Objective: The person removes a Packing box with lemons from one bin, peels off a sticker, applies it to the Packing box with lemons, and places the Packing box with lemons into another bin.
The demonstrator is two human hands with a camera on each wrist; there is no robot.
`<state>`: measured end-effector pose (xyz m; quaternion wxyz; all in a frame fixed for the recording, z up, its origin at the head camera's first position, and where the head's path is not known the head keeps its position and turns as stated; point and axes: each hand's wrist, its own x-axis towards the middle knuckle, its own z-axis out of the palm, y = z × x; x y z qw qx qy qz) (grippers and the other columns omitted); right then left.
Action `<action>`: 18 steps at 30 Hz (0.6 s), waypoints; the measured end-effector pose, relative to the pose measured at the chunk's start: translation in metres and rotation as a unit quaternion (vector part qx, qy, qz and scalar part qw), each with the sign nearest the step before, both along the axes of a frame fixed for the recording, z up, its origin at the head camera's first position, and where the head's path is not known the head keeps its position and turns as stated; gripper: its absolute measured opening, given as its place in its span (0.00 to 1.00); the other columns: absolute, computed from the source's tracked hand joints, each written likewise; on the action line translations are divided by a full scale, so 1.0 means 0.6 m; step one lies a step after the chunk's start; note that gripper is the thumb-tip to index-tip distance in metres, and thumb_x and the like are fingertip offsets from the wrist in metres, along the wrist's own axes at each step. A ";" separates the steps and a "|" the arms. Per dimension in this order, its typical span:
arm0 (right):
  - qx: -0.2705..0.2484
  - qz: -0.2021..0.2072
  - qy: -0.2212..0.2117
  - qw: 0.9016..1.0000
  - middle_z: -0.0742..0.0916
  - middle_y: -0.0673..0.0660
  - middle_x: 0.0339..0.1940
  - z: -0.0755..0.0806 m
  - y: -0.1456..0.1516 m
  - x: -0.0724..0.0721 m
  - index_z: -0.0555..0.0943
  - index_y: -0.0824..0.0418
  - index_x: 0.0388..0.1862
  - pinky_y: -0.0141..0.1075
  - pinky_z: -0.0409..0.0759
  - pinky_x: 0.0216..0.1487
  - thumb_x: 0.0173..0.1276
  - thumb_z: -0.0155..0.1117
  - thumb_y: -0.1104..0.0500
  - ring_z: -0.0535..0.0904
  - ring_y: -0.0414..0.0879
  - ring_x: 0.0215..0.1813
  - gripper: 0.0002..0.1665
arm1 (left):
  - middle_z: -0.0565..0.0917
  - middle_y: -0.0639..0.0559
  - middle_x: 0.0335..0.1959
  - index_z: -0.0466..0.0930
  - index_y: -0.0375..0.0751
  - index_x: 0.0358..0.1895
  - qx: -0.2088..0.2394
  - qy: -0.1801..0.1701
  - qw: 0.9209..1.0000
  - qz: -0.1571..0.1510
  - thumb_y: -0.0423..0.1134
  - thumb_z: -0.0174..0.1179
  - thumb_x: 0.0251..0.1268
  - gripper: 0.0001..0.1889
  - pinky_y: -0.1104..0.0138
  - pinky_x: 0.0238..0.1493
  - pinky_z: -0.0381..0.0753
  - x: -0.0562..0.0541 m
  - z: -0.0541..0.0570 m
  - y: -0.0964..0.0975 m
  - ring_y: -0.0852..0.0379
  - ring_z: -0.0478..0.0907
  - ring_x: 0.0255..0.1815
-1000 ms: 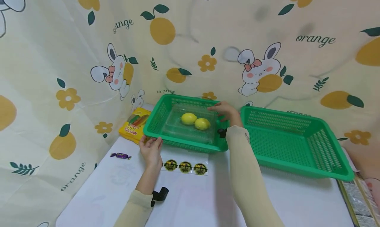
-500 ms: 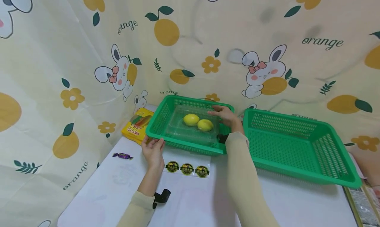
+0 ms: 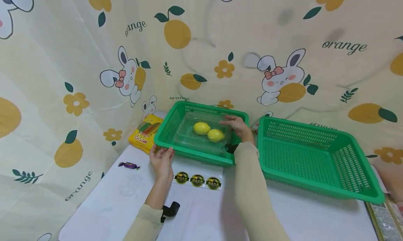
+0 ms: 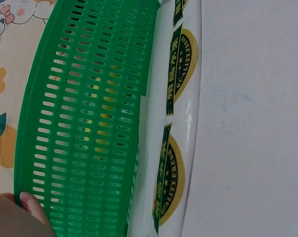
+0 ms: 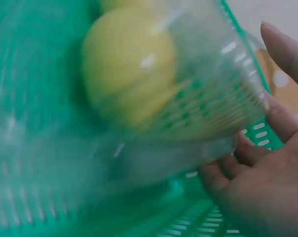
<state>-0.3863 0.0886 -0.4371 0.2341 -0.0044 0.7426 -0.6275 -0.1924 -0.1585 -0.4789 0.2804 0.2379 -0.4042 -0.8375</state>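
Note:
My left hand [image 3: 161, 164] grips the front-left rim of a green plastic basket [image 3: 201, 158]; its fingertip shows against the slotted wall in the left wrist view. Inside that basket lies a clear plastic box [image 3: 182, 136] with two lemons [image 3: 201, 128] in it. My right hand [image 3: 240, 128] reaches into the basket's right end. In the right wrist view, the fingers [image 5: 282, 116] touch the end of the clear box near its corner, while the thumb [image 5: 284, 49] stands apart from it. The lower fingers are partly hidden beside the box.
A second green basket [image 3: 302, 158] stands at the right. Left of the first basket lies a yellow snack bag [image 3: 140, 139], with a purple-wrapped candy [image 3: 129, 165] nearer. A strip of round fruit stickers [image 3: 197, 180] lies in front. The printed curtain [image 3: 201, 45] hangs behind.
The clear box with the lemons has shifted slightly left inside the basket, with my right hand against its end. My left hand has stayed on the rim. The head view has turned slightly.

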 end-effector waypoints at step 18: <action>-0.023 -0.009 -0.046 0.999 0.71 0.63 0.73 -0.012 -0.004 0.002 0.68 0.58 0.75 0.27 0.61 0.20 0.74 0.57 0.69 0.58 0.36 0.17 0.32 | 0.73 0.44 0.39 0.54 0.37 0.70 -0.002 0.002 1.000 -0.002 0.18 0.59 0.63 0.35 0.68 0.44 0.84 0.001 -0.002 0.000 0.58 0.79 0.31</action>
